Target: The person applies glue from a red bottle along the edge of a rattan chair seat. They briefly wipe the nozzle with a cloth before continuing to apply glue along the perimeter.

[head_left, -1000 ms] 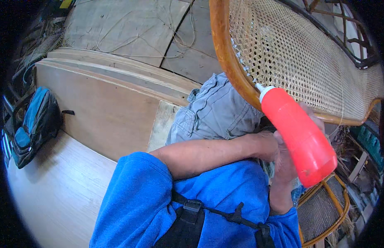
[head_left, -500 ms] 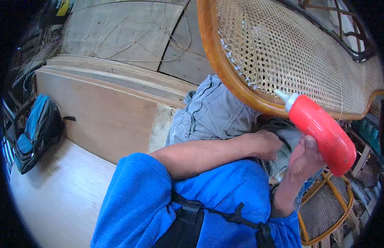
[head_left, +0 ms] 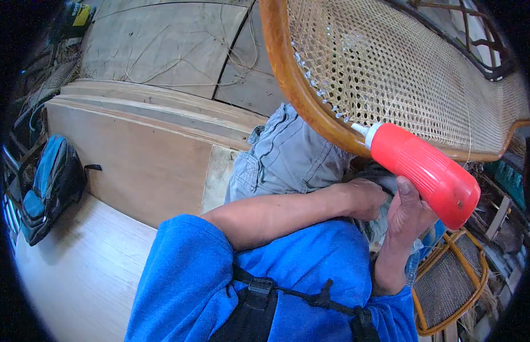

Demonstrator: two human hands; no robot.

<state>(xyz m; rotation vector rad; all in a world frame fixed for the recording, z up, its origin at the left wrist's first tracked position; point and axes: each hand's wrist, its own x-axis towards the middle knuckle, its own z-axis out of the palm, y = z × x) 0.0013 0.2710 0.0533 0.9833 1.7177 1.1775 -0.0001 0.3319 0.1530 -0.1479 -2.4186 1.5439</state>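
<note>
A red squeeze bottle [head_left: 424,171] with a white nozzle is gripped in my right hand [head_left: 410,211], fingers wrapped round its underside. It lies tilted, the nozzle tip pointing left at the inner edge of a curved wooden frame [head_left: 299,108]. Woven cane mesh [head_left: 384,74] with open holes fills that frame. White blobs, looking like glue, dot the mesh along the frame's left inner edge and end close to the nozzle. My left hand [head_left: 367,198] rests across my lap below the frame; its fingers are mostly hidden.
A stack of wooden boards [head_left: 134,154] stands to the left, beside a blue and black backpack [head_left: 51,185]. Loose cane strands [head_left: 179,60] lie on the floor panels ahead. Another cane-and-wood piece [head_left: 450,285] sits at lower right. Dark metalwork [head_left: 493,57] rises at far right.
My right hand has moved the bottle leftward and slightly down, bringing its nozzle nearer the frame's inner edge and the last white blobs. My left hand stays about where it was.
</note>
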